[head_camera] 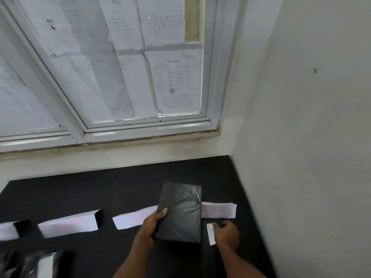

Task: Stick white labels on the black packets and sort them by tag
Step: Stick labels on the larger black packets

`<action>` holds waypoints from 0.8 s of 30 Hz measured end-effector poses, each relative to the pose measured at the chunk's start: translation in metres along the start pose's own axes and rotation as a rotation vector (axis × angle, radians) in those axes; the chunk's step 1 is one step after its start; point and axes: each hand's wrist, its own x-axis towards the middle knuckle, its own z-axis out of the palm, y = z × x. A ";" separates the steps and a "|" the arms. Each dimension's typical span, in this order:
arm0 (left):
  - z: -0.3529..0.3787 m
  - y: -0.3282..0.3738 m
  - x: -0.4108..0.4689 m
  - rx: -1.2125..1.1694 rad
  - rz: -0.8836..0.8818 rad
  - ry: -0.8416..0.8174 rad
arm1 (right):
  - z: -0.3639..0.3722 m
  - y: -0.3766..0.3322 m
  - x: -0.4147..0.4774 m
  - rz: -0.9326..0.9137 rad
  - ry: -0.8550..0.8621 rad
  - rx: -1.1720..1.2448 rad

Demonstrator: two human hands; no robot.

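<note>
A black plastic-wrapped packet (180,212) is held tilted above the black table (100,187), gripped along its left edge by my left hand (149,227). To its right, my right hand (226,234) has its fingers on a small white label (210,233) lying on the table. Folded white paper tags with pink writing stand in a row: one at the far left edge (8,230), one at the left (68,225), one (133,218) partly behind the packet, one (218,210) to the right of it.
More black packets, one bearing a white label (45,265), lie at the lower left corner. A white wall (301,137) closes the table's right side. Behind it is a window (120,77) covered with paper sheets.
</note>
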 end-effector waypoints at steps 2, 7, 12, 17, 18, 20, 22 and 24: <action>-0.002 -0.002 0.001 -0.013 0.000 -0.001 | 0.006 0.004 -0.010 -0.016 0.007 -0.117; -0.007 -0.004 -0.001 -0.033 -0.021 0.019 | 0.022 0.014 -0.027 0.089 0.026 -0.120; -0.016 0.000 -0.009 -0.055 -0.006 0.044 | 0.023 0.015 -0.028 0.092 0.052 0.110; -0.029 0.009 -0.024 -0.068 0.081 0.104 | -0.016 -0.018 -0.048 -0.106 0.084 0.343; -0.030 0.012 -0.029 -0.061 0.117 0.128 | -0.026 -0.030 -0.050 -0.133 0.075 0.378; -0.034 0.017 -0.042 -0.060 0.186 0.140 | -0.040 -0.057 -0.064 -0.185 0.017 0.467; -0.037 0.024 -0.059 -0.079 0.252 0.134 | -0.043 -0.082 -0.085 -0.247 -0.076 0.534; -0.040 0.031 -0.075 -0.086 0.302 0.135 | -0.037 -0.103 -0.112 -0.312 -0.141 0.570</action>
